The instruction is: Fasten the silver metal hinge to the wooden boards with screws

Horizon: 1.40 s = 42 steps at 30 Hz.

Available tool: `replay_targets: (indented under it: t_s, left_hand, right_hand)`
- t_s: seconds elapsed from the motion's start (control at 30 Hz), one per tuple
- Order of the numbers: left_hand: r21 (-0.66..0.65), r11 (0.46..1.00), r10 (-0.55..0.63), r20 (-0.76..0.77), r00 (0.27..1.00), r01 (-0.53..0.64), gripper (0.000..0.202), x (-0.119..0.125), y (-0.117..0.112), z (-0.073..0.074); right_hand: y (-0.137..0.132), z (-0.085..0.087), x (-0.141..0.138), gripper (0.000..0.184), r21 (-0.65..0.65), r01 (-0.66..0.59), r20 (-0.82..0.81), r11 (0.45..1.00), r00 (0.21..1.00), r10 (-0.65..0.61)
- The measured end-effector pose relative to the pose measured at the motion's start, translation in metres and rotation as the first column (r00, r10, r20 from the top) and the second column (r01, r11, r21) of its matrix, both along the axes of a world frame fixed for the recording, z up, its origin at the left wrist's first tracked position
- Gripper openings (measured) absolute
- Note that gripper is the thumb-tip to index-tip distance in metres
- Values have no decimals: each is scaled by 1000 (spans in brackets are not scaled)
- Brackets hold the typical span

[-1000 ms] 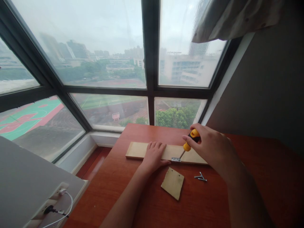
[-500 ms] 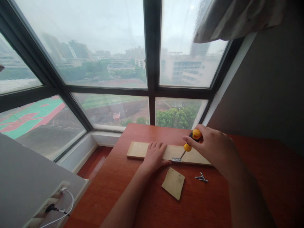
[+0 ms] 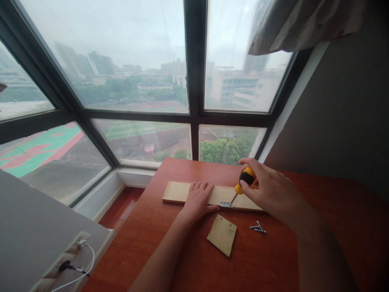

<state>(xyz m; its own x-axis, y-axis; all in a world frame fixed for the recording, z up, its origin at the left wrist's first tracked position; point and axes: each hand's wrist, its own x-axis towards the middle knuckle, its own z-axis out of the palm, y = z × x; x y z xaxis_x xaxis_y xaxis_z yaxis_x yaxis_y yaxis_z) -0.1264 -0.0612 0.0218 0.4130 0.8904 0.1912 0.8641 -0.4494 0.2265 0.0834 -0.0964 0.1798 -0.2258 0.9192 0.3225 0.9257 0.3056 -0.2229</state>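
My left hand lies flat on a long pale wooden board, fingers together, pressing it onto the red-brown table. My right hand is closed around the yellow-and-black handle of a screwdriver. The screwdriver's tip stands on a small metal bracket at the board's near edge. A small square wooden piece with holes lies just in front of the board.
A few loose screws lie on the table to the right of the square piece. A wall socket with a white cable sits at lower left. Large windows stand behind the table, a grey wall on the right.
My right hand has turned on the screwdriver handle, fingers shifting round it. The left hand and the board have stayed put.
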Motion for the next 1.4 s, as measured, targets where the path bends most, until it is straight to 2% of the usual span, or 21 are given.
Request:
replay_targets:
  t_s: [0.07,0.23,0.3,0.4,0.57,0.63,0.7,0.8,0.93,1.1,1.23,1.4]
  left_hand:
    - [-6,1000,1,-1,1000,-1,76,0,0,0]
    - [6,1000,-12,-4,1000,12,79,-1,0,-1]
    - [10,1000,-15,-4,1000,15,79,-1,0,-1]
    - [16,1000,-16,-5,1000,16,78,-1,0,-2]
    - [14,1000,-11,-12,1000,11,78,-1,0,0]
    - [9,1000,-11,-12,1000,11,78,-1,0,1]
    - [6,1000,-11,-10,1000,11,77,0,0,1]
    - [3,1000,-5,-5,1000,5,76,0,-1,2]
    - [-10,1000,-4,4,1000,4,76,0,-1,2]
    - [-3,1000,-8,2,1000,8,78,0,-1,1]
    - [-1,1000,-9,-2,1000,9,78,0,0,0]
    - [-11,1000,1,-8,1000,-1,77,0,-1,1]
  right_hand:
    - [-1,-1,0,46,19,-18,-5,1000,1000,18]
    - [3,-5,0,45,100,210,95,972,971,-220]
    - [5,-6,0,41,86,187,92,979,977,-195]
    - [5,-7,0,35,41,54,27,998,998,-55]
    - [-1,-5,-1,49,24,-118,-68,993,990,120]
    - [-1,-5,-1,51,40,-73,-43,997,996,75]
    - [1,-6,-1,54,69,44,-4,997,999,-43]
    - [5,-5,-1,42,61,140,26,988,990,-142]
    - [5,-2,-2,23,-2,104,8,995,995,-104]
    - [3,1,-2,28,11,173,84,985,981,-173]
    - [3,1,-1,40,34,121,77,992,989,-124]
    - [4,-1,0,29,59,166,102,984,980,-172]
